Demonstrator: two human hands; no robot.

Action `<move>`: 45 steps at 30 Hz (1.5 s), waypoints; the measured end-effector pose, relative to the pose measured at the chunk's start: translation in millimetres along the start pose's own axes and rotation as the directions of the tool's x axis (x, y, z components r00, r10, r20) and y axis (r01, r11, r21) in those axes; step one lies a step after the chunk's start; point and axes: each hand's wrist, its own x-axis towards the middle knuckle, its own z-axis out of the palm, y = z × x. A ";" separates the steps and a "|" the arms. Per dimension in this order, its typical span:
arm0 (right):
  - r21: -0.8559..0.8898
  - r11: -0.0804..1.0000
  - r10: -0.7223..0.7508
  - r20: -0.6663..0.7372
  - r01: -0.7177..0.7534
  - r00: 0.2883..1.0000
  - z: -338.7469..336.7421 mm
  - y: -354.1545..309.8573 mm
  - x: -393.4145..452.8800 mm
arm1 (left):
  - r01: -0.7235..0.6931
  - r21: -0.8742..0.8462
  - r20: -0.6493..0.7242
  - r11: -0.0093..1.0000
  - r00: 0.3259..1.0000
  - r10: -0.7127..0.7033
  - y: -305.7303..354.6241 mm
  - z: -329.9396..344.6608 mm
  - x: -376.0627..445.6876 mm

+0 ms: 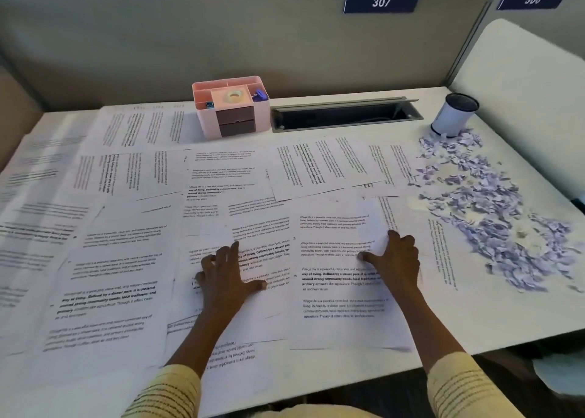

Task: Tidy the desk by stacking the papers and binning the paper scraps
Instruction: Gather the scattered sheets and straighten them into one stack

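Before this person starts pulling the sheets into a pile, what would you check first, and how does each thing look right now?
1. Both hands on paper: ok. The left hand lies flat on a printed white sheet; the right hand touches that sheet's edge.
2. Sheet actually gripped: cannot tell; the right fingers are blurred.
3. Papers stacked: not ok, they lie spread over the white desk.
4. Purple-white paper scraps binned: not ok, scattered at right.
5. Small white cylindrical bin upright and open: ok.
6. Pink desk organiser clear of the sheets: not ok, it stands on one.

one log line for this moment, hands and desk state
left hand: flat on papers | right hand: pinching sheet | scraps: loose by bin | stacking: not done
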 end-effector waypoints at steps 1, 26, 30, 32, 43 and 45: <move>0.052 0.999 -0.015 0.012 0.014 1.000 -0.2 0.7 1.7 | -0.011 -0.029 0.002 1.000 1.000 0.011 2.2 1.9 -1.3; 0.883 0.395 -0.074 0.304 -0.252 0.950 19.8 -22.5 -49.3 | 0.296 -0.819 0.207 0.491 0.951 -0.228 21.6 -0.6 30.9; 0.914 0.373 -0.111 0.212 -0.157 0.971 8.7 -30.8 -56.5 | 0.336 -0.879 0.308 0.339 0.942 -0.135 12.8 -7.9 32.7; 0.929 0.352 -0.156 0.180 -0.115 0.971 -1.3 -36.2 -62.9 | 0.322 -0.893 0.323 0.315 0.945 -0.052 9.2 -16.2 29.8; 0.944 0.324 -0.240 0.016 0.065 0.971 -27.4 -53.7 -77.8 | 0.209 -0.969 0.211 0.130 0.978 0.000 -13.7 -44.3 27.9; 0.932 0.351 -0.239 -0.007 0.094 0.971 -33.5 -55.1 -77.9 | 0.254 -0.963 0.261 0.091 0.962 0.081 -16.3 -50.8 27.3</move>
